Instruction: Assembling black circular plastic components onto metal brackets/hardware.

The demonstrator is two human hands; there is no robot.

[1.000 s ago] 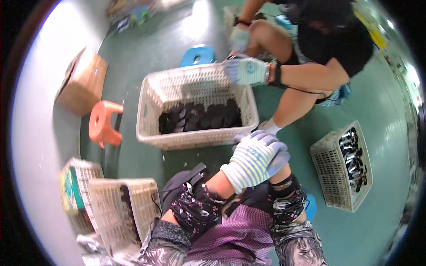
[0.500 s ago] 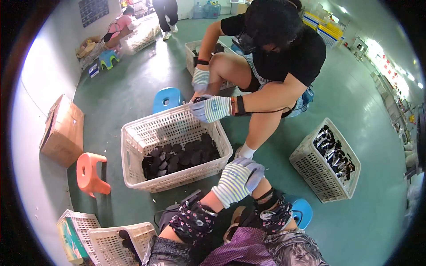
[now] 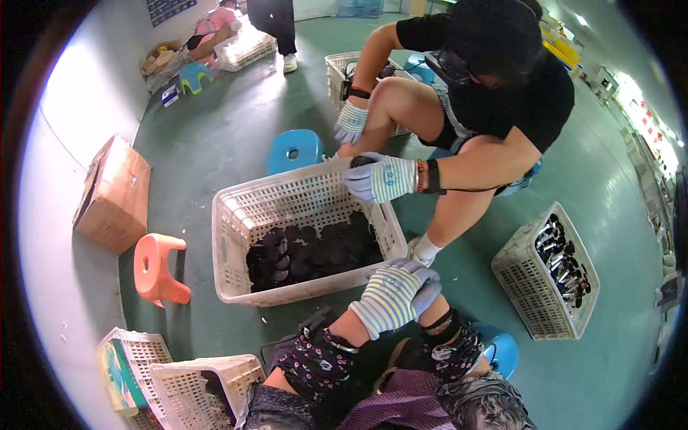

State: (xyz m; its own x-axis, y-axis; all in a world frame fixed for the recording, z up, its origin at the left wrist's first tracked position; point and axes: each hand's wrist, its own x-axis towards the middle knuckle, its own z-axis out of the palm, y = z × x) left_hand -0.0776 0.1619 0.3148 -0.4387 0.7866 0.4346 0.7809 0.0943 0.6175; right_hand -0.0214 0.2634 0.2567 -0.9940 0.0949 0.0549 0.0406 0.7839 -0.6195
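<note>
Head view: black discs (image 3: 308,251) lie loose in the white crate (image 3: 287,206), so a careless swing could bump it and spill some. Left hand (image 3: 387,297) sits over right hand (image 3: 428,296) by the crate's near right corner, stacked together; can't tell if either grip holds anything. Versus half a second ago, the crate's further right in frame, hands still stacked.

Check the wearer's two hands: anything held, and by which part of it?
Cannot be told: the gloved left hand overlaps the right hand, hiding both palms, and no held item shows between them.
</note>
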